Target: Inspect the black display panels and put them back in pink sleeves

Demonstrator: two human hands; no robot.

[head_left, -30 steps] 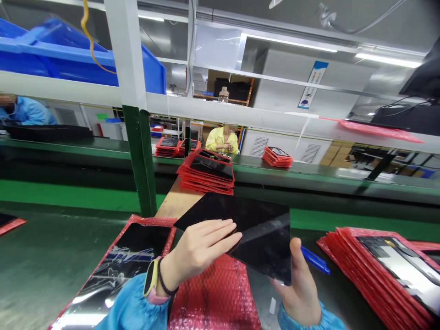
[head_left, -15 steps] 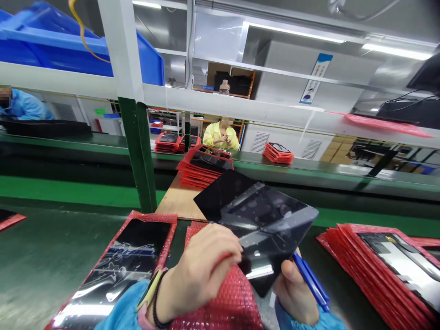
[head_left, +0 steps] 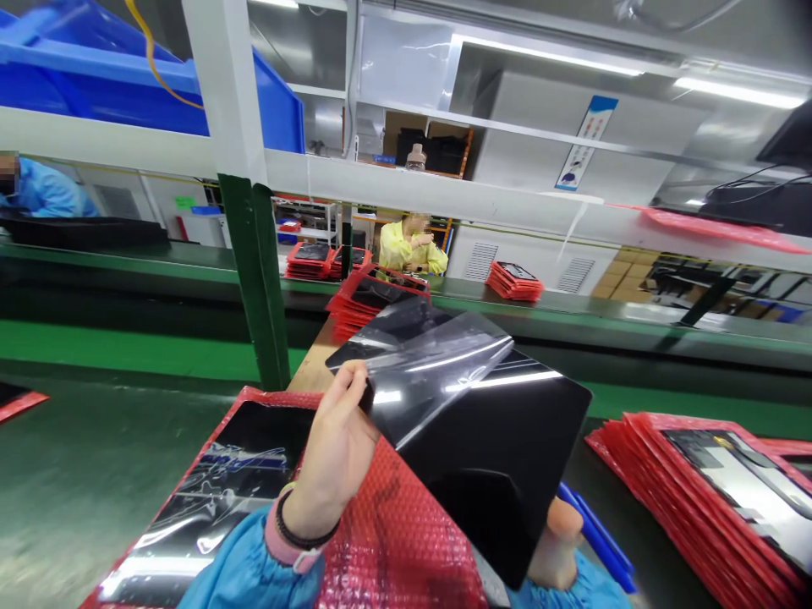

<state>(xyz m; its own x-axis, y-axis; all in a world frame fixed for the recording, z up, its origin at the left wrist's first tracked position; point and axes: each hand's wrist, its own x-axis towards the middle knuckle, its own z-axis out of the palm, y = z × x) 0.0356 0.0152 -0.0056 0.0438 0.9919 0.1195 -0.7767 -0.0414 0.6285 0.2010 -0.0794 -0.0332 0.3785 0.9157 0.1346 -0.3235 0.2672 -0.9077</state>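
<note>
My left hand (head_left: 339, 452) is closed in a pinch on the edge of a clear protective film (head_left: 444, 372). That film is partly lifted from a glossy black screen panel (head_left: 488, 448), which tilts up in front of me. At the panel's lower right corner my right hand (head_left: 558, 545) grips it; most of those fingers are hidden behind the glass. A blue pen-like tool (head_left: 600, 541) sticks out beside the right hand, and I cannot tell how it is held. Below the panel lies red bubble wrap (head_left: 406, 533). Another film-covered screen (head_left: 254, 474) rests on red wrap at left.
A tall stack of red-wrapped panels (head_left: 691, 507) stands at right. Further back, another stack (head_left: 374, 296) sits on a wooden board (head_left: 310, 364). A green post (head_left: 260, 288) rises ahead at left. Two people work beyond the bench, one in yellow (head_left: 412, 245).
My left hand has moved left and turned palm up, drawing the film back across the panel. The bared part of the screen now looks plain black. My right hand has shifted slightly down and right.
</note>
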